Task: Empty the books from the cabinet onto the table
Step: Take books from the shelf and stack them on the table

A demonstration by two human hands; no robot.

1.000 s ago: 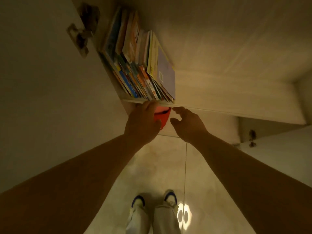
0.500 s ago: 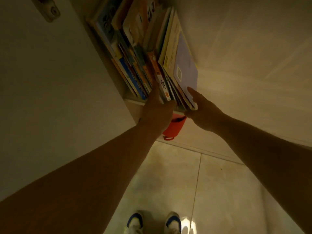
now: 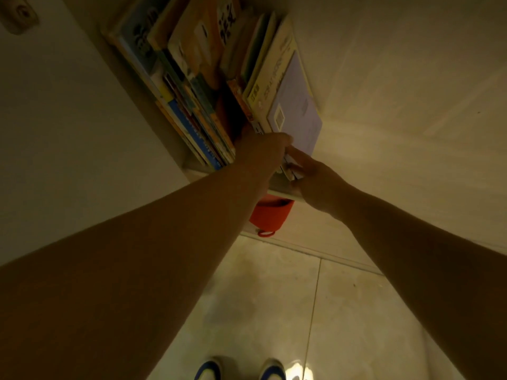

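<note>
A row of thin upright books (image 3: 192, 86) stands on a cabinet shelf (image 3: 279, 191). At its right end is a bundle with a cream cover and a pale purple cover (image 3: 297, 105). My left hand (image 3: 263, 152) has its fingers pushed into the gap left of this bundle, the thumb over its near edge. My right hand (image 3: 315, 179) presses on the bundle's right side and lower corner. The bundle is clamped between both hands and still rests on the shelf. The table is out of view.
A red-orange pouch (image 3: 270, 216) with a loop hangs under the shelf edge. The open cabinet door (image 3: 68, 119) is on the left with a hinge (image 3: 17, 15). Below are a tiled floor (image 3: 274, 297) and my shoes (image 3: 270, 373).
Both hands rose from below the shelf edge to the books. The left fingers went in between the books, opening a gap, and the right hand closed on the right-hand bundle.
</note>
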